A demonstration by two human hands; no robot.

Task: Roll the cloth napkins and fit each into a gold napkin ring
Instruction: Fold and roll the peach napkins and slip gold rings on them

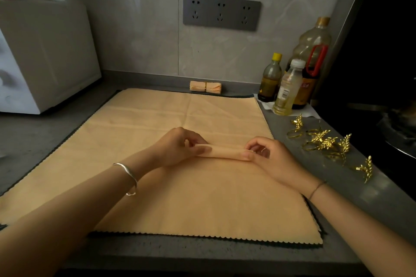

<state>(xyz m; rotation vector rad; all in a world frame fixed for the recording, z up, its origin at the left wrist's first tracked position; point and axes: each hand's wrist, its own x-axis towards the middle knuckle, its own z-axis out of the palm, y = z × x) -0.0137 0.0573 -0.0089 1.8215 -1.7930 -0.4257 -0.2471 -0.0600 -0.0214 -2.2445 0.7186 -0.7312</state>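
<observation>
Now the left hand (180, 147) and the right hand (267, 156) each pinch one end of the rolled napkin (225, 153), which lies between them, over the flat napkin (191, 198) under both hands. To do this well, I think the roll should be tight and even, with no fat end. The gold rings (324, 141) lie near the right hand, on its outer side. One hand should hold the roll closed while the other gets a ring.

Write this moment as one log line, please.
step: roll napkin | left hand: pinches napkin | right hand: pinches napkin | ringed napkin: at back | gold rings: loose, at right
</observation>
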